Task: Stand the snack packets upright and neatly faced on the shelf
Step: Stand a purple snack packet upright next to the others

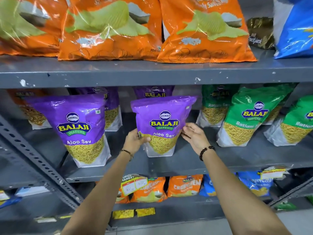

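Hands are working the middle shelf (237, 160) at the centre of the frame. I am holding the purple packet (163, 124) with my left hand (136, 141), whose fingers are wrapping its lower left edge, thumb over the front. My right hand (194, 134) is lying open, fingertips touching the packet's right edge without closing on it, so I judge it is steadying rather than gripping. Pressing from both sides like this is keeping the packet upright with its label facing outward; its base is sitting on the shelf, near the front edge.

At left of centre, 1 matching packet (81, 126) is standing faced forward, leaning slightly, with more purple ones behind both. Green packets (243, 116) are filling the right of this shelf, tilting somewhat. Each packet is showing thin yellow strands through a clear lower window.

Orange chip bags (110, 29) are occupying the upper shelf, with a blue bag (294, 28) at upper right. Orange and blue bags are lining the lower shelf, blurred.
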Tool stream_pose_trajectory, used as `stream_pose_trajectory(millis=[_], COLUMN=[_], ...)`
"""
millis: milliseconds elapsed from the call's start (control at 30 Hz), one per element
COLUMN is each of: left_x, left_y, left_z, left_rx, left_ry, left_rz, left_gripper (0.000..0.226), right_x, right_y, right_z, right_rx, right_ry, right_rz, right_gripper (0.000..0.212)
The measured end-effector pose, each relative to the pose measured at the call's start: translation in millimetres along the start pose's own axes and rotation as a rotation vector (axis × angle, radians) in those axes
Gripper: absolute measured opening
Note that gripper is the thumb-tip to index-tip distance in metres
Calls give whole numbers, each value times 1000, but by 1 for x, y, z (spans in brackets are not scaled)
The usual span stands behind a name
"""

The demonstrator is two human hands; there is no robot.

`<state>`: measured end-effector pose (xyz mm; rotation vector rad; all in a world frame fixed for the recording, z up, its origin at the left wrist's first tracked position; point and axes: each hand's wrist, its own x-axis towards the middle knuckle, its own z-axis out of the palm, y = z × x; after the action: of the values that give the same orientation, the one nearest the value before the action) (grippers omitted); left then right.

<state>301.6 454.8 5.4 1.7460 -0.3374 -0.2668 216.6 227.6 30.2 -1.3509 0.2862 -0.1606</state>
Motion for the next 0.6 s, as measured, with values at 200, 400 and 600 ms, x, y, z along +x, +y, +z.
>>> stream_pose_trajectory(millis=[200, 400, 600], left_x=[-24, -36, -43], left_y=[-21, -37, -41], left_z=[9, 24, 23], left_rx=[167, 276, 269], left_ry=[34, 56, 117], left_rz=[-147, -233, -254], left_gripper=[49, 64, 57], right_x=[4, 6, -5], right_y=[38, 71, 72], right_z=[-1, 10, 15], right_rx=[-267, -566, -596], right_ry=[-110, -100, -65], right_rz=[155, 177, 123], right_gripper=[61, 84, 76])
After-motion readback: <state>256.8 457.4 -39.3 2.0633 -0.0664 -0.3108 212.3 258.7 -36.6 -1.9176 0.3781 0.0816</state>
